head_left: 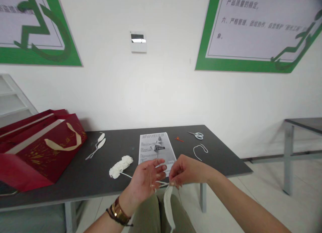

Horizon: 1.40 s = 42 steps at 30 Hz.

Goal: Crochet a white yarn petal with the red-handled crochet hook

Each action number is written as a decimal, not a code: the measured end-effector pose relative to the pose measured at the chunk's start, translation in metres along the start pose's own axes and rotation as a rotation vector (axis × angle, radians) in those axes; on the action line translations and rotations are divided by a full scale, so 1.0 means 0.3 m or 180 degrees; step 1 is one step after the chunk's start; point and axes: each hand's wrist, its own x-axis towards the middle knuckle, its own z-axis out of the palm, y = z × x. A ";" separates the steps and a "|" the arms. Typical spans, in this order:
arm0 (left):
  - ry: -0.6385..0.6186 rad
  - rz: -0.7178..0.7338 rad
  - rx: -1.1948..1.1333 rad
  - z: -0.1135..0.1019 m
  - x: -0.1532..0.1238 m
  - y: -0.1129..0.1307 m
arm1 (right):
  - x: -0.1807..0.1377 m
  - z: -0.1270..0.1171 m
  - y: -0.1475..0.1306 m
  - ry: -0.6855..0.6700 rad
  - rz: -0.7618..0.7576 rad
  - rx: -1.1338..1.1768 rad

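My left hand [147, 179] is palm up in front of the table edge, fingers curled, with white cord [161, 183] running across them. My right hand [186, 172] pinches the same cord close beside the left fingertips. A flat white strip [168, 206] hangs from the pinch down over my lap. The cord leads back to a white yarn bundle [120, 166] on the dark table [100, 182]. A printed instruction sheet [156, 148] lies just beyond my hands.
Red gift bags with cream ribbon handles [42, 149] lie at the table's left. Two white leaf-shaped pieces [99, 144], a loose cord loop [200, 151], scissors [197, 135] and a small orange bit [179, 139] lie farther back. Another table [302, 125] stands at the right.
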 end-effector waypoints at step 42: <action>0.1000 0.0396 0.2732 -0.060 -0.097 0.174 | 0.209 0.152 0.082 0.1654 -0.0732 -0.0434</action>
